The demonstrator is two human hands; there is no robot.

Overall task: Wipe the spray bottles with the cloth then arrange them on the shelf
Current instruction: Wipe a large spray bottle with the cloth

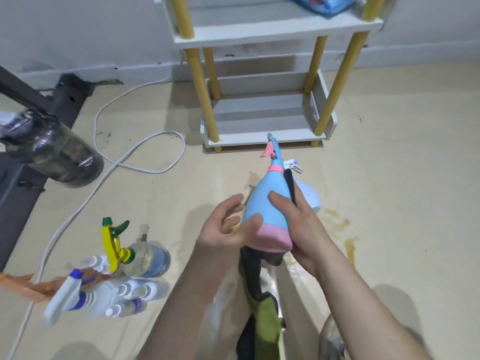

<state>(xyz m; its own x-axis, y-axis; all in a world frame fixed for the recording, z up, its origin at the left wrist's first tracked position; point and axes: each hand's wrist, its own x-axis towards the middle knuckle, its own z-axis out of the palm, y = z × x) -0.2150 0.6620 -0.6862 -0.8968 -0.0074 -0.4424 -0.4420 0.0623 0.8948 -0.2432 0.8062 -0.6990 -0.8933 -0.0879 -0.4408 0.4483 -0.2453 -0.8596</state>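
Observation:
A blue and pink spray bottle (pixel 267 203) is held in front of me, nozzle pointing toward the shelf (pixel 265 131). My right hand (pixel 298 224) grips its body together with a dark and green cloth (pixel 262 307) that hangs down below the bottle. My left hand (pixel 223 227) has its thumb against the bottle's side, fingers spread loosely. On the floor at the left stand a clear bottle with a yellow and green sprayer (pixel 140 255) and a white and purple spray bottle (pixel 104 294). A white spray bottle (pixel 307 190) lies behind my right hand.
A white cable (pixel 145 149) loops over the floor at the left. A dark clear canister (pixel 59 152) sits at the far left. A blue packet (pixel 322 3) lies on an upper shelf level. An orange object (pixel 28 284) pokes in at the left. Yellowish stains (pixel 349 245) mark the floor.

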